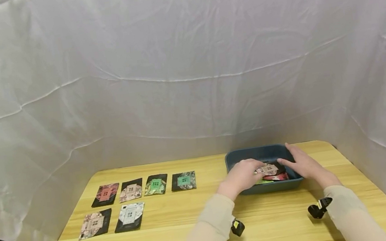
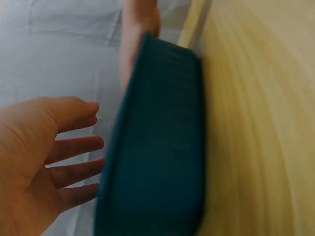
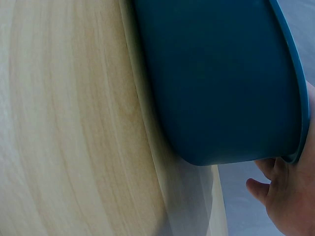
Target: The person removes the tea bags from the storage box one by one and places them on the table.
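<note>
My left hand (image 1: 241, 175) reaches over the left side of a dark blue plastic bin (image 1: 234, 157), fingers extended toward the packets inside. In the left wrist view, the fingers (image 2: 74, 150) are spread and hold nothing. A black and pink-beige packet (image 1: 269, 168) lies on top in the bin, near the fingertips, with a red packet (image 1: 280, 176) under it and a bit of green. On the right side of the bin rests my right hand (image 1: 306, 164), thumb pointing inward over the rim and fingers near the back corner. The rim hides part of it in the right wrist view.
On the left of the wooden table (image 1: 177, 214), several flat packets lie in two rows, among them a red one (image 1: 105, 194), a green one (image 1: 155, 185) and a white one (image 1: 130, 216). A grey-white curtain (image 1: 190, 104) surrounds the table's back and sides.
</note>
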{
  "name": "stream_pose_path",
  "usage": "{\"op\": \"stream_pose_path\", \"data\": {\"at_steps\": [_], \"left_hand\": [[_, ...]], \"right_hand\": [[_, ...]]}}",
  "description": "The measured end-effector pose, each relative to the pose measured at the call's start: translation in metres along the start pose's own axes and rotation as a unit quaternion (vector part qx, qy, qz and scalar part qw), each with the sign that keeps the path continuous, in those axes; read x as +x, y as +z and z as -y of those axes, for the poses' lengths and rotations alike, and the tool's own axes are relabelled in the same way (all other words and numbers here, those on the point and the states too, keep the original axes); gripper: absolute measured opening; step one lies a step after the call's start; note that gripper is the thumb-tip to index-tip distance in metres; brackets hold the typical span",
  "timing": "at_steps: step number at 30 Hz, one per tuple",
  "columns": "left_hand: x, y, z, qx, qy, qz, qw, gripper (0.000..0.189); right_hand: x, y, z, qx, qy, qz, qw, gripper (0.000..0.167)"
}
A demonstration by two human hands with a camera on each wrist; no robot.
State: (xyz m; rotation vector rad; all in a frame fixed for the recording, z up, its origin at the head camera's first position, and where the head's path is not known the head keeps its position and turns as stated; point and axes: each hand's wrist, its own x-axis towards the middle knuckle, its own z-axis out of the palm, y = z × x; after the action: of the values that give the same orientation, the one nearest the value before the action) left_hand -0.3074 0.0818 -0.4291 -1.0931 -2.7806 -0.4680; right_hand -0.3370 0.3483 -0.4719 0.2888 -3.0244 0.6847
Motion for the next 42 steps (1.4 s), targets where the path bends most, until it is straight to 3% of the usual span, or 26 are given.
{"op": "stream_pose_path", "data": {"at_steps": [6,11,15,19,29,35,42], "left_hand": [[0.014,0.019,-0.005,0.031,-0.034,0.000,0.9990,0.029],[0.023,0.028,-0.009,0.068,-0.072,0.022,0.9949,0.018],[0.029,0.031,-0.014,0.075,-0.109,0.034,0.9906,0.009],[0.035,0.031,-0.018,0.083,-0.135,0.039,0.9867,0.012],[0.041,0.034,-0.019,0.105,-0.161,0.038,0.9807,0.014],[0.033,0.032,-0.013,0.119,-0.150,0.006,0.9814,0.012],[0.012,0.023,0.000,0.106,-0.119,-0.084,0.9835,0.004]], "right_hand": [[0.000,0.000,-0.001,0.001,-0.001,-0.003,1.0000,0.092],[0.001,0.000,-0.001,0.002,-0.001,-0.007,1.0000,0.092],[0.001,-0.001,0.000,0.002,-0.002,-0.007,1.0000,0.092],[0.001,-0.003,0.002,0.004,-0.004,-0.008,1.0000,0.091],[0.001,-0.003,0.004,0.002,-0.007,-0.008,0.9999,0.091],[0.000,-0.002,0.004,0.003,-0.004,-0.009,0.9999,0.092],[-0.002,-0.002,0.003,0.004,-0.007,-0.005,1.0000,0.091]]}}
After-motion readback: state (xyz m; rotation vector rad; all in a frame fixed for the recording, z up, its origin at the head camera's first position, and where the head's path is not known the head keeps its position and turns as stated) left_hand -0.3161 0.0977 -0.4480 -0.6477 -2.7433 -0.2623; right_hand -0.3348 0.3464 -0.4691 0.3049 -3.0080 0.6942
